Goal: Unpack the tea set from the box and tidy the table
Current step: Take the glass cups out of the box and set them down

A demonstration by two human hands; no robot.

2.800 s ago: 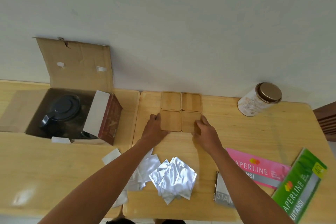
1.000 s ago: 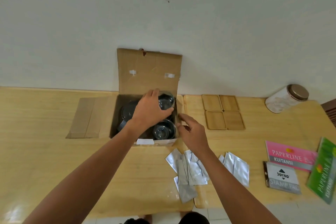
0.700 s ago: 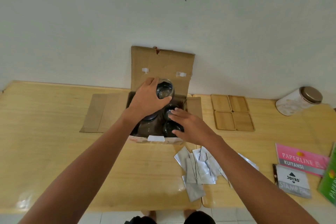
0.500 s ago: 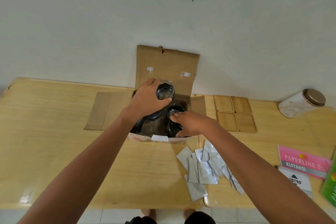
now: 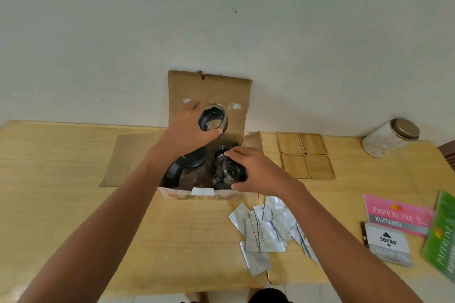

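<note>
**Two glasses coming out of the box at once**

The left hand [image 5: 187, 130] has its fingers and thumb curled round a clear glass cup [image 5: 213, 119], lifted above the open cardboard box [image 5: 209, 91]. The right hand [image 5: 256, 171] curls round a second glass cup [image 5: 227, 171], which sits down inside the box just off its fingertips, beside a dark-lidded glass teapot [image 5: 187, 167] below the left palm.

Doing this well, as a guess: lift the right cup straight up so it doesn't clink the teapot or snag the box wall, and keep the left cup level and clear of the upright flap behind its fingers. Glass is slippery, so a full wrap beats a fingertip pinch. The four wooden coasters [image 5: 305, 156], out past the right knuckles, look like the natural landing spot.

Surface is pale wooden tables [image 5: 61, 167] pushed against a plain white wall [image 5: 221, 19]. Silver foil sachets [image 5: 268, 229] lie scattered under the right forearm. Further right sit a gold-lidded jar [image 5: 391, 136], a pink receipt book [image 5: 396, 214], a stamp pad pack [image 5: 386, 243] and a green book [image 5: 440, 236].
</note>
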